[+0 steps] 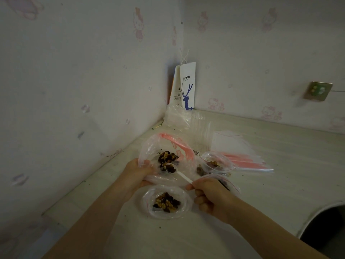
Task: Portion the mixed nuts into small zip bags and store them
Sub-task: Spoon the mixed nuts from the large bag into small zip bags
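My left hand [139,171] grips the edge of a large clear zip bag [149,146] with a pink seal, held open. Mixed nuts [166,157] lie inside it. My right hand [209,195] pinches the handle of a white plastic spoon [172,169], whose bowl is inside the large bag and loaded with nuts. A small zip bag [166,201] with a portion of nuts lies open on the table just below my hands. Another small bag with nuts [212,164] lies to the right, and a third [226,184] is partly hidden behind my right hand.
A stack of empty small zip bags [235,146] with red seals lies at the right back. Crumpled clear plastic [179,118] and a white coffee paper bag [186,86] stand in the wall corner. The table edge curves around a dark gap [324,227] at the lower right. Crumbs dot the table.
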